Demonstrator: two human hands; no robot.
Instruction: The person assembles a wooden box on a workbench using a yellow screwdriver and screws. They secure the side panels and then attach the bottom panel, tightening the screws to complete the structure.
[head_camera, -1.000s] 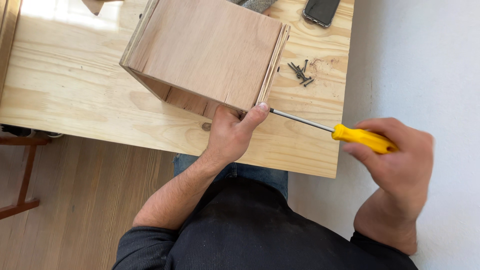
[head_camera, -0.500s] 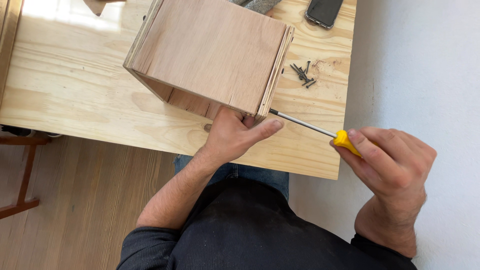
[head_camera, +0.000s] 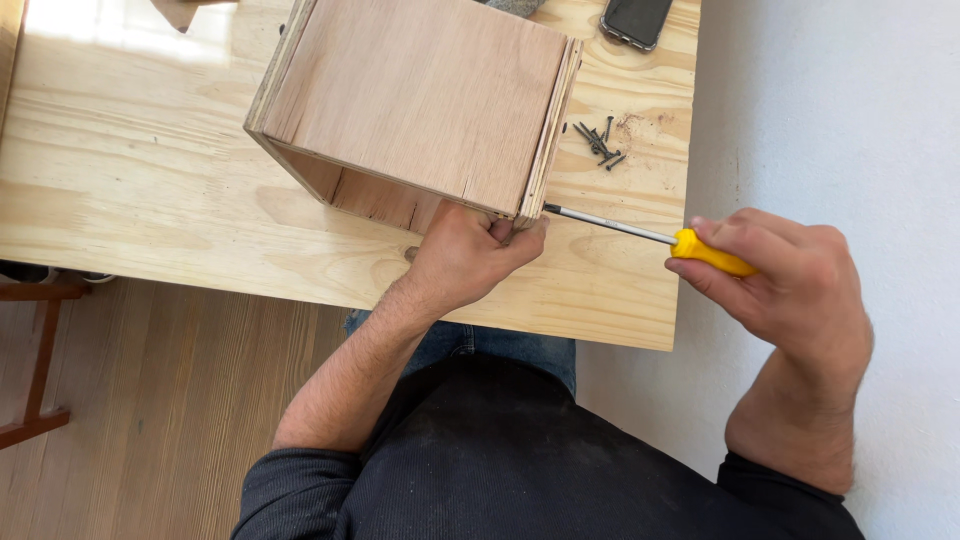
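A plywood box (head_camera: 420, 100) stands on a pale wooden table (head_camera: 130, 200), its open side facing me. My left hand (head_camera: 470, 255) grips the box's near right corner, fingers curled against the edge. My right hand (head_camera: 785, 290) holds a screwdriver (head_camera: 650, 235) by its yellow handle. The metal shaft runs level to the left and its tip meets the box's right side panel near the lower corner, right beside my left fingers.
Several dark screws (head_camera: 598, 140) lie loose on the table to the right of the box. A phone (head_camera: 636, 20) rests at the table's far edge. The table's right edge meets a white wall (head_camera: 850, 120). Wooden floor (head_camera: 150, 400) lies below on the left.
My left hand has closed more tightly on the box corner. My right hand has rolled on the handle, covering more of it; the shaft stays against the box.
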